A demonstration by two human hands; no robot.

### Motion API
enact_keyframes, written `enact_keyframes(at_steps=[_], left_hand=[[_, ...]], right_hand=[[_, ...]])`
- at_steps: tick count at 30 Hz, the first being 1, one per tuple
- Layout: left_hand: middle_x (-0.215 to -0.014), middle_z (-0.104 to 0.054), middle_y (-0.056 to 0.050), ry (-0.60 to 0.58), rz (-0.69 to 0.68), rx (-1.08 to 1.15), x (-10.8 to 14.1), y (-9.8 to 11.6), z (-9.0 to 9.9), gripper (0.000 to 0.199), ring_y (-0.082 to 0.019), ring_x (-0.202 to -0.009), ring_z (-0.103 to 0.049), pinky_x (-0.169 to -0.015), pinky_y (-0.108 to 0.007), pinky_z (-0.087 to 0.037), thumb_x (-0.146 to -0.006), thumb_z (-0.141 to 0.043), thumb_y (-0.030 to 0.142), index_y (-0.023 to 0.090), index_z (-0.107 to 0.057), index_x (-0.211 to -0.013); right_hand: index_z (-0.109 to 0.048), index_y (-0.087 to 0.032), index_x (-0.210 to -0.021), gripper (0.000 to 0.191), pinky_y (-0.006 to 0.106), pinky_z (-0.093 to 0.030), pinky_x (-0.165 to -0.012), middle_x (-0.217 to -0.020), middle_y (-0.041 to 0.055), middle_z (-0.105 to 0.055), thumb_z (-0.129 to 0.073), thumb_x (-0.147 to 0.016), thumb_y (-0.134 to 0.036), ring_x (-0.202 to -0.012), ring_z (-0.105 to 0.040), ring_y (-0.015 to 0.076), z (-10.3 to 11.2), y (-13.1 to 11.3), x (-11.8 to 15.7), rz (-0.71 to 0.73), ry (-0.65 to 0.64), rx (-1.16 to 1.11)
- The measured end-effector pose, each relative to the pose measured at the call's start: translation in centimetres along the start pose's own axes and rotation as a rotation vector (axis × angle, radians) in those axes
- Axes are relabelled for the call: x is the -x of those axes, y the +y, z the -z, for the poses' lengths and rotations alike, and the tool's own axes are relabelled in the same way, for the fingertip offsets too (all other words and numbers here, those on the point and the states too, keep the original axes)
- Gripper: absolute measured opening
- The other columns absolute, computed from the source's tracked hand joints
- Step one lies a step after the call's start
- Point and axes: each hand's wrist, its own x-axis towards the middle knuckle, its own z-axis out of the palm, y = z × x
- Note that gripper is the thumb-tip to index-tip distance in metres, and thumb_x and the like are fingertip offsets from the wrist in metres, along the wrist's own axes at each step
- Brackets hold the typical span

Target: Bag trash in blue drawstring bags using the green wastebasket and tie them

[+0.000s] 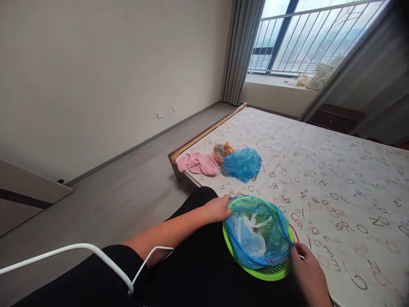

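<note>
A green plastic basket sits at my lap, lined with a blue plastic bag that has a red drawstring. Inside the bag lies a crumpled whitish plastic bag. My left hand grips the basket's rim at its far left, fingers partly hidden behind the edge. On the right side, my right hand pinches the edge of the blue bag by the red drawstring, where the liner stands up off the rim.
On the mattress lie a pink cloth, an orange-and-clear plastic bag and another blue plastic bag. A white bent rod crosses the lower left. A wall stands left; curtains flank a window.
</note>
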Motion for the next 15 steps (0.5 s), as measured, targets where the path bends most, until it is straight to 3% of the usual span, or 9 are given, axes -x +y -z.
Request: enact_keyframes(at_steps=[2,5,10,15], left_hand=[[-0.096,-0.074,-0.018,-0.014,0.037,-0.032,-1.0,0.1,0.9,0.045,-0.026,-0.081,-0.067,-0.066,-0.031,-0.043,-0.077,-0.072,0.018,0.01,-0.069,-0.121],[-0.087,-0.074,-0.012,0.052,0.021,0.007,-2.6,1.0,2.5,0.023,-0.022,-0.078,-0.066,-0.066,-0.03,-0.043,-0.082,-0.066,0.018,0.013,-0.073,-0.103],[-0.088,-0.072,-0.003,0.234,-0.04,0.163,-4.9,2.9,4.9,0.026,-0.015,-0.076,-0.063,-0.065,-0.025,-0.043,-0.094,-0.055,0.032,0.016,-0.071,-0.107],[-0.08,-0.071,-0.002,0.239,0.01,0.382,-6.6,4.2,5.0,0.022,-0.011,-0.062,-0.055,-0.057,-0.024,-0.038,-0.094,-0.06,0.03,0.014,-0.07,-0.102]], right_hand=[[-0.06,-0.034,-0.067,0.018,0.049,-0.046,-0.065,-0.074,0.0138,-0.069,-0.058,-0.07,-0.051,-0.066,-0.065,0.0323,0.3,-1.8,0.1,0.066,0.01,0.0],[-0.056,-0.03,-0.072,0.022,0.046,-0.044,-0.064,-0.073,0.0103,-0.066,-0.052,-0.077,-0.051,-0.066,-0.062,0.0301,0.9,-3.9,0.0,0.145,0.125,0.027],[-0.058,-0.025,-0.088,0.026,0.038,-0.041,-0.06,-0.071,0.0045,-0.062,-0.05,-0.085,-0.049,-0.063,-0.056,0.026,2.3,-5.5,-1.9,0.047,0.358,0.032],[-0.067,-0.021,-0.091,0.035,0.04,-0.042,-0.06,-0.066,0.0073,-0.063,-0.048,-0.085,-0.05,-0.061,-0.059,0.0291,4.2,-5.4,-4.9,0.03,0.325,0.048]])
